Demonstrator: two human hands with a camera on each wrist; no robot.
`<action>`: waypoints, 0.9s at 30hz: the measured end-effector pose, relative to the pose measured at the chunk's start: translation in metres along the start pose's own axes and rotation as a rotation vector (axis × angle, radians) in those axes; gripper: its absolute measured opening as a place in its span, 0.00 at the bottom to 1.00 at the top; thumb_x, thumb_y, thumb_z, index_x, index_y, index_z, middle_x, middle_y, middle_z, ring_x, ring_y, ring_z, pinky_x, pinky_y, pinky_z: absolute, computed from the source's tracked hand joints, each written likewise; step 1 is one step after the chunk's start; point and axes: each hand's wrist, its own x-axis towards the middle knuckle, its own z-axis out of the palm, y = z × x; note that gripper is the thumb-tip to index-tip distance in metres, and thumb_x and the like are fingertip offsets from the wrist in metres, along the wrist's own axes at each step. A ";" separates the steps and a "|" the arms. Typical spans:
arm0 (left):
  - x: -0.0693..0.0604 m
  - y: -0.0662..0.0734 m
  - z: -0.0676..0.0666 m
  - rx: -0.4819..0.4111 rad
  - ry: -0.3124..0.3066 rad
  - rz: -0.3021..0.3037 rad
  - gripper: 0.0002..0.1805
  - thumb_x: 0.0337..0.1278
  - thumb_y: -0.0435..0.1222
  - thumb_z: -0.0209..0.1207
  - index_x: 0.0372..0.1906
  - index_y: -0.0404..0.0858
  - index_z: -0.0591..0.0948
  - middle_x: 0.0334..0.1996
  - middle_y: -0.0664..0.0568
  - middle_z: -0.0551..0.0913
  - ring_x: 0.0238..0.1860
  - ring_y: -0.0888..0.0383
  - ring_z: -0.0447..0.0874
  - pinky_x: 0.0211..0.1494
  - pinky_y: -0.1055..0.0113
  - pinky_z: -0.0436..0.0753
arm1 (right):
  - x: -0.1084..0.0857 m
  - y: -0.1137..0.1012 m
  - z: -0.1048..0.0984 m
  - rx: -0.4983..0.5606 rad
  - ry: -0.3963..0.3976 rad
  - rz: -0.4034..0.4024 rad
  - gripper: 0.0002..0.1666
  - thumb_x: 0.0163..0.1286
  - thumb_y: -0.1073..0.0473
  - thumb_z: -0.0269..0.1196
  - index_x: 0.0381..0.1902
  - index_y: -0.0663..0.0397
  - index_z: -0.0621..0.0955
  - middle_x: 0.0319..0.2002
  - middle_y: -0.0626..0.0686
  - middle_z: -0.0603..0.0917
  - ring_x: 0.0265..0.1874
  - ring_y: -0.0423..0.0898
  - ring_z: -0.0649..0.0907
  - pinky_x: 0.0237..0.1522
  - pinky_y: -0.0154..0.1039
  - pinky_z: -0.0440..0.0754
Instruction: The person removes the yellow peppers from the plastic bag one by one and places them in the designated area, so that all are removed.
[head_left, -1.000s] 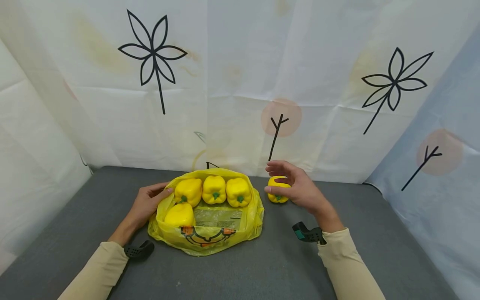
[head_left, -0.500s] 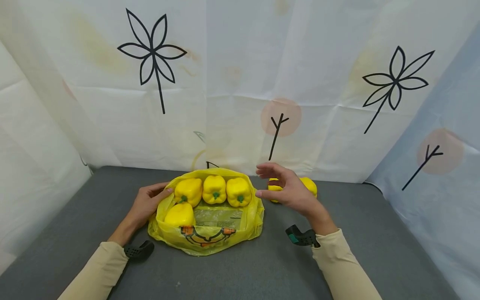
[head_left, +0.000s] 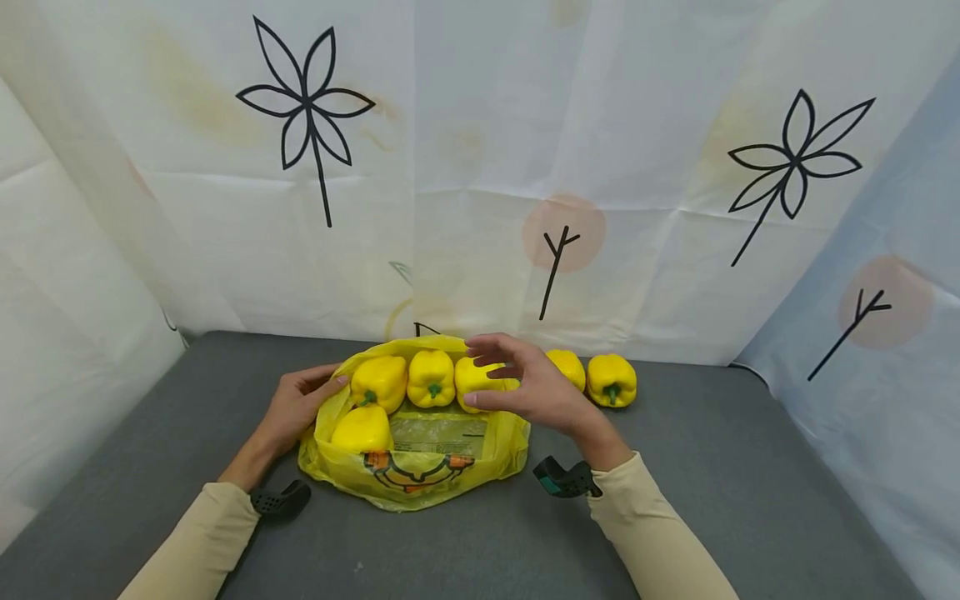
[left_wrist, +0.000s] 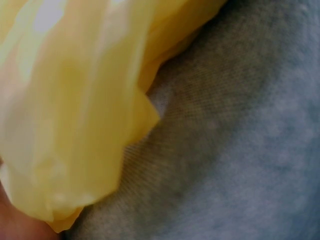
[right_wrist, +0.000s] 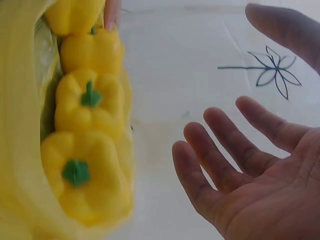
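A yellow plastic bag (head_left: 487,467) lies on its side, mouth open, with several yellow bell peppers (head_left: 431,379) in it. At the bag's left rim my left hand (head_left: 295,406) pinches the plastic, thumb over the edge. The left wrist view is mostly filled by yellow plastic, with a bit of that hand at the lower left corner. My right hand (head_left: 528,387) hovers by the bag's right rim, fingers spread and holding nothing, partly hiding the rightmost pepper in the bag. In the right wrist view its fingers (right_wrist: 240,140) are apart from the peppers.
Two more yellow bell peppers stand on the dark grey table (head_left: 420,558) right of the bag: one pepper (head_left: 567,367) partly behind my right hand, another pepper (head_left: 612,381) farther right. A white cloth backdrop (head_left: 480,167) with drawn flowers rises behind the table.
My right hand has moved left, away from the loose peppers and up to the bag's right rim. Both loose peppers have come into view. My left hand has stayed on the bag.
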 end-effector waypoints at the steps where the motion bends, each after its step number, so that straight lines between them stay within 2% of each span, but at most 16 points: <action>1: 0.000 0.001 0.000 -0.001 0.000 0.000 0.27 0.76 0.40 0.57 0.68 0.24 0.73 0.51 0.65 0.82 0.47 0.65 0.85 0.47 0.68 0.87 | 0.003 0.000 0.003 0.006 0.001 0.001 0.38 0.66 0.55 0.72 0.71 0.51 0.72 0.66 0.54 0.74 0.64 0.59 0.74 0.67 0.57 0.71; 7: -0.001 0.004 0.002 0.003 0.005 -0.010 0.27 0.76 0.39 0.57 0.68 0.25 0.73 0.54 0.56 0.82 0.47 0.65 0.85 0.47 0.69 0.86 | 0.017 -0.003 0.024 0.058 0.000 0.017 0.36 0.67 0.56 0.72 0.71 0.53 0.73 0.67 0.59 0.74 0.65 0.60 0.74 0.68 0.60 0.69; 9: -0.001 0.004 0.002 0.005 0.005 -0.011 0.27 0.76 0.39 0.57 0.68 0.25 0.73 0.55 0.55 0.82 0.47 0.65 0.85 0.47 0.69 0.86 | 0.021 -0.005 0.030 0.077 0.005 0.030 0.36 0.67 0.56 0.72 0.70 0.53 0.73 0.66 0.57 0.74 0.65 0.59 0.74 0.68 0.59 0.69; 15: -0.001 0.002 0.001 0.006 0.006 -0.003 0.27 0.76 0.39 0.57 0.68 0.24 0.73 0.52 0.61 0.83 0.47 0.65 0.85 0.46 0.69 0.87 | 0.030 -0.009 0.048 0.132 0.012 0.080 0.35 0.67 0.56 0.71 0.70 0.50 0.74 0.66 0.56 0.75 0.65 0.58 0.74 0.63 0.51 0.75; 20: 0.001 0.000 0.001 0.006 0.002 0.003 0.27 0.76 0.40 0.57 0.67 0.24 0.74 0.51 0.65 0.83 0.47 0.65 0.86 0.46 0.68 0.87 | 0.035 -0.005 0.063 0.178 0.025 0.122 0.36 0.68 0.56 0.71 0.71 0.54 0.73 0.67 0.58 0.73 0.64 0.59 0.74 0.60 0.46 0.78; 27: 0.000 0.002 0.003 0.014 0.009 -0.005 0.27 0.76 0.40 0.58 0.68 0.24 0.73 0.53 0.61 0.82 0.46 0.65 0.86 0.46 0.68 0.87 | 0.039 0.006 0.084 0.163 0.025 0.173 0.39 0.67 0.53 0.72 0.72 0.57 0.71 0.65 0.56 0.75 0.63 0.57 0.75 0.60 0.45 0.78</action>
